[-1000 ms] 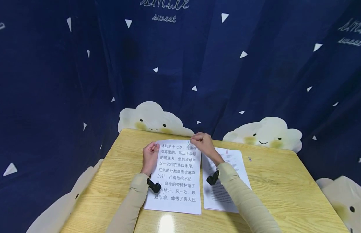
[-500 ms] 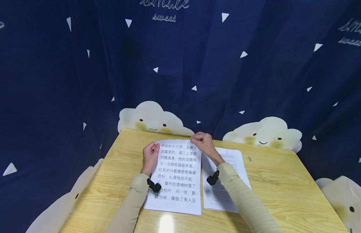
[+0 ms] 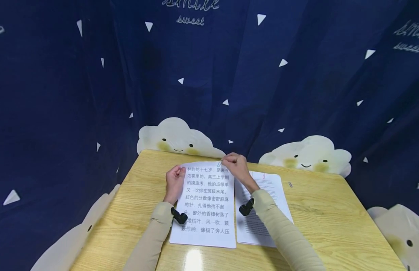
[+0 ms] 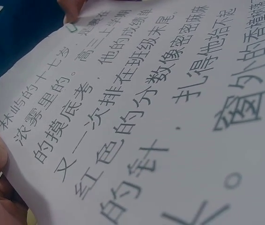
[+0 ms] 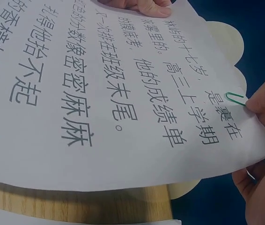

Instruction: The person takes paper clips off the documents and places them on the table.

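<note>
A: How will the large-print paper (image 3: 209, 199) handle, lying in front of the person on the desk (image 3: 324, 207)?

B: Light and limp, I'd judge; its upper part is lifted, and the right wrist view shows its right side curving clear of the wood; squeeze it inward and it would probably buckle; smooth faces may slide on each other too, though I can't tell how many sheets are there.

A: Where should one take hold?

B: By its two top corners, with a flat pinch; the left hand (image 3: 175, 182) has its grip clamped on its left edge, near the upper corner; the right hand (image 3: 239, 167) has its grip closed on the end of the green paper clip (image 5: 236, 101), at its upper right corner.

A: And that clip?

B: Thin, springy and small enough to slip, I'd guess; its rounded end lies over the print.

A: Count everything, then.

B: Two hands; two lots of paper, the other being the small-print paper (image 3: 274, 188), just right of the large-print paper; three clips I'm sure of: the green one on its top edge, a reddish clip (image 3: 263, 176) to its right, topping the small print, and a dark clip (image 3: 290, 184) farther right; a faint reddish mark near its upper right corner might be a fourth; I can't tell.
</note>
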Action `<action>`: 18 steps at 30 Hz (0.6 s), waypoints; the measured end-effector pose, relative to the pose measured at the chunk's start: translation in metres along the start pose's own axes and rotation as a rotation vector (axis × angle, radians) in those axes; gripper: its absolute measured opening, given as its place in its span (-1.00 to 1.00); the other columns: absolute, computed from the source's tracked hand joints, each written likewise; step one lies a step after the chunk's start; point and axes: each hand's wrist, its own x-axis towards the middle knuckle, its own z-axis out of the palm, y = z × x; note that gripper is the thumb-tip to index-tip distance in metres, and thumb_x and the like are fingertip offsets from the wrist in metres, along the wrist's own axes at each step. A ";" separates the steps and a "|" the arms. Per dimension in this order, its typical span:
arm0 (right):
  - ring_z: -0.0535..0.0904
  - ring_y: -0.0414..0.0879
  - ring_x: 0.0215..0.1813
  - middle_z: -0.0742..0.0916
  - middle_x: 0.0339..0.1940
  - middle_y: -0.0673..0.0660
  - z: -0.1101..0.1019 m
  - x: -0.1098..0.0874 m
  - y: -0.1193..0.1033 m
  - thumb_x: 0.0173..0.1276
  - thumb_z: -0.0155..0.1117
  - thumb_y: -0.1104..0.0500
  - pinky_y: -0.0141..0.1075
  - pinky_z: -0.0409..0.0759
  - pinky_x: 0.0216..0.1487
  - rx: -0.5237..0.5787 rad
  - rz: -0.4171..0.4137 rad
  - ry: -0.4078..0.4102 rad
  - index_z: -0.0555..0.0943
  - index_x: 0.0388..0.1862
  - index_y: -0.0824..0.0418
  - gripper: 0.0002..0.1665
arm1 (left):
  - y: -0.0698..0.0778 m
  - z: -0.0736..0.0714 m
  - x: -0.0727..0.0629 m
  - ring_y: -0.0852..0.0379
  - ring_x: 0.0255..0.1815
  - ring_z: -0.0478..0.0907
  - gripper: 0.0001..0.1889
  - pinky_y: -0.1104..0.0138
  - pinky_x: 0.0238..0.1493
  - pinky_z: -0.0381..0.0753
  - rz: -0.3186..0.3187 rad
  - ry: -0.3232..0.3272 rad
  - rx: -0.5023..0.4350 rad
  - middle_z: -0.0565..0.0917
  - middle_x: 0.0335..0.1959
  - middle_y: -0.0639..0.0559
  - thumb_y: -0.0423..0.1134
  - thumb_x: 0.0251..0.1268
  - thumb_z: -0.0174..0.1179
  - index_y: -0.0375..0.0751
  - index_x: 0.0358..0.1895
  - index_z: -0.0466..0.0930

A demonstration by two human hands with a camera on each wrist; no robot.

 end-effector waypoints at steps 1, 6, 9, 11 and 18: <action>0.67 -0.06 -0.20 0.81 -0.29 0.11 0.000 0.000 0.000 0.27 0.44 0.29 -0.43 0.52 -0.21 0.006 -0.001 0.006 0.86 -0.47 0.22 -0.86 | 0.000 0.000 0.000 0.16 -0.51 0.46 -0.82 0.48 -0.52 0.36 -0.003 -0.004 0.003 0.65 -0.43 -0.16 -0.34 0.59 0.16 -0.38 -0.04 0.72; 0.67 -0.08 -0.22 0.81 -0.29 0.16 -0.004 0.001 0.005 0.33 0.42 0.33 -0.44 0.48 -0.26 0.051 -0.025 0.039 0.85 -0.49 0.25 -0.81 | -0.002 0.000 0.001 0.22 -0.52 0.42 -0.84 0.49 -0.52 0.32 -0.008 0.012 0.022 0.62 -0.46 -0.10 -0.36 0.57 0.18 -0.37 -0.05 0.73; 0.64 -0.10 -0.23 0.81 -0.25 0.16 -0.010 0.002 0.007 0.38 0.41 0.33 -0.42 0.47 -0.28 0.035 -0.017 0.003 0.85 -0.40 0.26 -0.84 | -0.001 0.000 0.001 0.24 -0.54 0.41 -0.85 0.50 -0.54 0.31 -0.011 0.026 0.012 0.62 -0.46 -0.08 -0.38 0.55 0.19 -0.39 -0.07 0.74; 0.62 -0.11 -0.23 0.82 -0.22 0.16 -0.013 0.001 0.006 0.41 0.39 0.31 -0.40 0.49 -0.25 -0.004 -0.014 -0.049 0.85 -0.28 0.29 -0.87 | 0.002 0.001 0.000 0.22 -0.53 0.44 -0.84 0.49 -0.54 0.34 -0.011 0.015 -0.008 0.65 -0.44 -0.12 -0.40 0.55 0.19 -0.41 -0.06 0.73; 0.55 -0.14 -0.36 0.78 -0.36 0.06 -0.008 0.000 0.003 0.46 0.43 0.16 -0.37 0.47 -0.35 -0.070 -0.032 -0.167 0.83 -0.19 0.27 -0.82 | 0.002 0.000 0.000 0.23 -0.51 0.46 -0.84 0.49 -0.52 0.36 -0.017 0.026 0.004 0.66 -0.44 -0.06 -0.41 0.54 0.19 -0.42 -0.05 0.73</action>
